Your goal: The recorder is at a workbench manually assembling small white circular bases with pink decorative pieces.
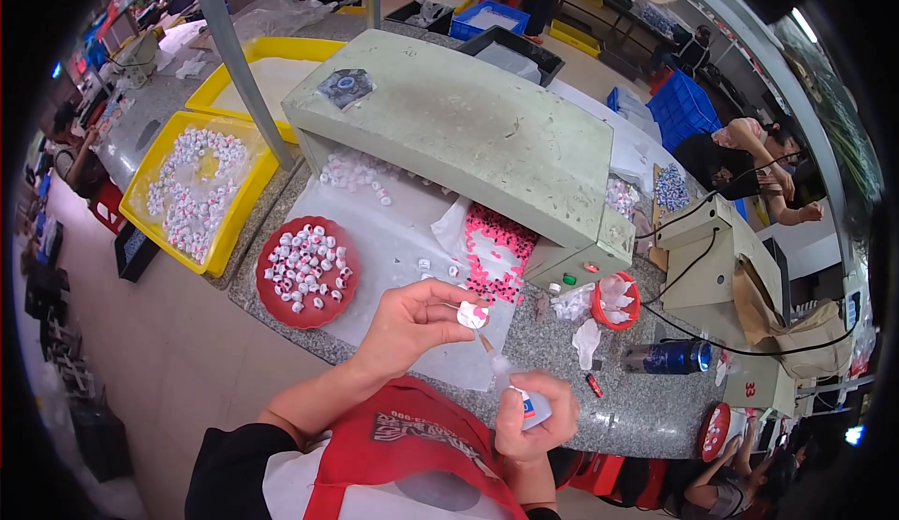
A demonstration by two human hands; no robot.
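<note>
White cat-face piece (pixel 469 316): small, rounded, smooth-looking, with a pink bow-like mark; it is above the pale sheet (pixel 379 263), in the left hand (pixel 412 323).
Left hand: thumb and fingers pinched together on the piece's edge, seemingly to leave its face uncovered.
Right hand (pixel 551 417): curled around a translucent plastic bottle (pixel 534 410), its slender nozzle (pixel 486 344) angled up toward the piece; whether they touch, I cannot tell.
Red dish (pixel 328 319): round, wavy-rimmed, filled with similar pieces, probably placed for easy reach.
Pink-and-black pieces (pixel 487 256): spread flat, perhaps to stay separate.
Pale-green housing (pixel 468 127): scuffed, boxy, on the speckled counter (pixel 609 408).
</note>
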